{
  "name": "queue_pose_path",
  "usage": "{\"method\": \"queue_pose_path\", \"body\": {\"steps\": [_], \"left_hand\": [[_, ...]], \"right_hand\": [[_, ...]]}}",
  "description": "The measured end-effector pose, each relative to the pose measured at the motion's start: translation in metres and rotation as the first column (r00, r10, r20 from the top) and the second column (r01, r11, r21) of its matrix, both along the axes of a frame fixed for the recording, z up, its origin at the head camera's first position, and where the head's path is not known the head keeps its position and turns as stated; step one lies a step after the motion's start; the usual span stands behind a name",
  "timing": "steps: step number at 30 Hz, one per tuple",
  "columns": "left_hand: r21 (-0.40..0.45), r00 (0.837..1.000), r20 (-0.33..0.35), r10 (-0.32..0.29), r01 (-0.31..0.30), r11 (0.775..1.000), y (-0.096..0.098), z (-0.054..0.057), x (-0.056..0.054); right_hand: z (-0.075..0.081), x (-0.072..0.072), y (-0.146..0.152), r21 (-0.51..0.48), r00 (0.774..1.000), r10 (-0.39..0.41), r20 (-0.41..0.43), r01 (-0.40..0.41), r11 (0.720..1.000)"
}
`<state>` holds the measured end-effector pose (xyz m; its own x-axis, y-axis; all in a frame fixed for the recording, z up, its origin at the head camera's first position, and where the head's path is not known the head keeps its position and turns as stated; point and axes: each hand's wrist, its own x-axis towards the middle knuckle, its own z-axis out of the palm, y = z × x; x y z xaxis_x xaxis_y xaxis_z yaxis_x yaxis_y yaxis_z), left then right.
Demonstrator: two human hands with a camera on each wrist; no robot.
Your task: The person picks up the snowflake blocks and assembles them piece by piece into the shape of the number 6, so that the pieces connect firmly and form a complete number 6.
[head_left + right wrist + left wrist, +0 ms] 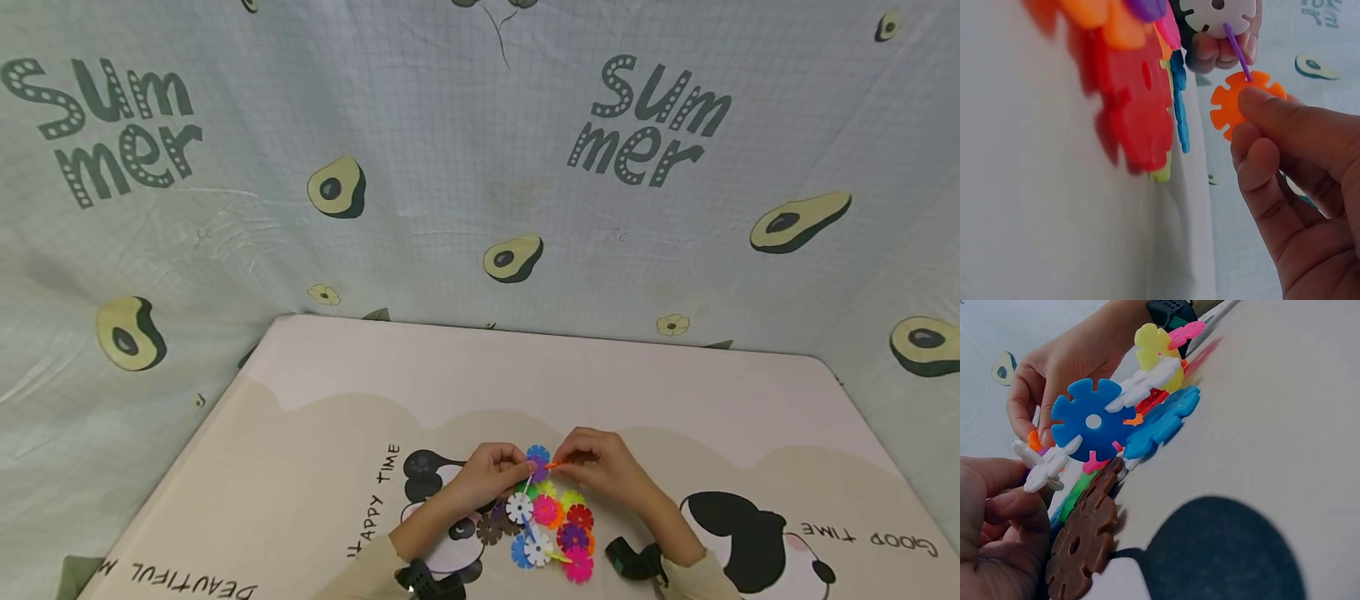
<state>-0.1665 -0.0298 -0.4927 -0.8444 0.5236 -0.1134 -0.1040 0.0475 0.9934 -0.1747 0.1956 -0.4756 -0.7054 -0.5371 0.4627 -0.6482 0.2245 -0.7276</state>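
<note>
In the head view, my left hand [487, 477] and right hand [606, 464] meet over a heap of colourful notched plastic discs. My left fingers pinch a white disc [1202, 17] joined to a purple disc [537, 469], which shows edge-on in the right wrist view. Between my right thumb and fingers is an orange disc [1226, 107], its notched rim meeting the lower end of the purple one. Part of the orange disc is hidden by my thumb. From the left wrist, the white disc [1046, 467] stands out past my left fingertips.
Below the hands lie a brown disc [1082, 550], a blue disc [1072, 425], a red disc [1138, 112] and several others, some standing tilted. A dark wrist camera [633, 558] sits at my right wrist. The printed tabletop [300, 467] ends at a patterned curtain [450, 167].
</note>
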Motion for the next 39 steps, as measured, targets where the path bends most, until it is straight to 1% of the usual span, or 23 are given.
{"method": "queue_pose_path", "body": {"steps": [6, 10, 12, 14, 17, 21, 24, 25, 27, 29, 31, 32, 34, 35, 37, 39], "left_hand": [[0.001, 1.000, -0.007, -0.002, 0.002, 1.000, 0.000, 0.001, 0.001], [-0.014, 0.999, -0.033, 0.001, -0.001, 1.000, 0.000, 0.001, 0.001], [-0.015, 0.999, -0.044, 0.004, -0.005, 1.000, 0.001, 0.002, 0.001], [-0.018, 0.999, -0.045, 0.010, -0.010, 1.000, 0.002, 0.002, 0.000], [-0.005, 1.000, -0.027, 0.014, -0.014, 1.000, 0.002, 0.002, 0.000], [0.048, 0.999, 0.035, 0.021, -0.023, 0.999, 0.002, 0.002, 0.000], [0.065, 0.998, 0.050, 0.023, -0.026, 0.998, 0.002, 0.003, 0.000], [0.057, 0.999, 0.040, 0.026, -0.028, 0.998, 0.001, 0.004, 0.000], [0.015, 1.000, -0.001, 0.031, -0.031, 0.999, 0.001, 0.004, 0.001], [-0.043, 0.996, -0.078, 0.046, -0.049, 0.998, 0.001, 0.006, 0.003], [-0.085, 0.985, -0.159, 0.062, -0.076, 0.993, -0.001, 0.006, 0.005], [-0.105, 0.977, -0.203, 0.072, -0.095, 0.990, -0.002, 0.007, 0.006], [-0.137, 0.958, -0.275, 0.084, -0.126, 0.983, -0.006, 0.007, 0.007], [-0.147, 0.953, -0.291, 0.083, -0.130, 0.981, -0.008, 0.007, 0.008], [-0.183, 0.956, -0.289, 0.056, -0.113, 0.977, -0.014, 0.008, 0.009], [-0.229, 0.963, -0.271, -0.005, -0.060, 0.972, -0.020, 0.011, 0.009]], "right_hand": [[0.000, 0.000, -0.002, 0.003, 1.000, 0.015, -0.027, -0.015, 1.000], [0.001, -0.001, -0.004, 0.013, 0.998, 0.044, -0.050, -0.043, 0.999], [0.001, -0.001, -0.004, 0.018, 0.999, 0.036, -0.041, -0.036, 0.999], [0.000, -0.001, -0.003, 0.015, 1.000, 0.012, -0.021, -0.011, 1.000], [-0.001, -0.001, 0.000, 0.005, 0.999, -0.034, 0.015, 0.034, 0.999], [-0.002, -0.003, 0.004, 0.015, 0.998, -0.062, 0.012, 0.062, 0.998], [-0.002, -0.004, 0.007, 0.025, 0.998, -0.064, 0.007, 0.063, 0.998], [-0.002, -0.005, 0.008, 0.027, 0.998, -0.059, 0.014, 0.058, 0.998], [-0.002, -0.005, 0.010, 0.023, 0.998, -0.038, 0.059, 0.036, 0.999], [-0.002, -0.005, 0.012, 0.011, 0.990, -0.004, 0.138, 0.003, 1.000], [-0.003, -0.005, 0.014, -0.014, 0.973, 0.033, 0.230, -0.031, 0.999], [-0.003, -0.005, 0.014, -0.028, 0.962, 0.049, 0.268, -0.043, 0.999], [-0.004, -0.006, 0.016, -0.051, 0.947, 0.076, 0.313, -0.063, 0.997], [-0.005, -0.006, 0.016, -0.063, 0.942, 0.087, 0.323, -0.070, 0.996], [-0.006, -0.007, 0.018, -0.084, 0.938, 0.103, 0.331, -0.079, 0.993], [-0.008, -0.009, 0.019, -0.106, 0.937, 0.111, 0.332, -0.080, 0.991]]}}
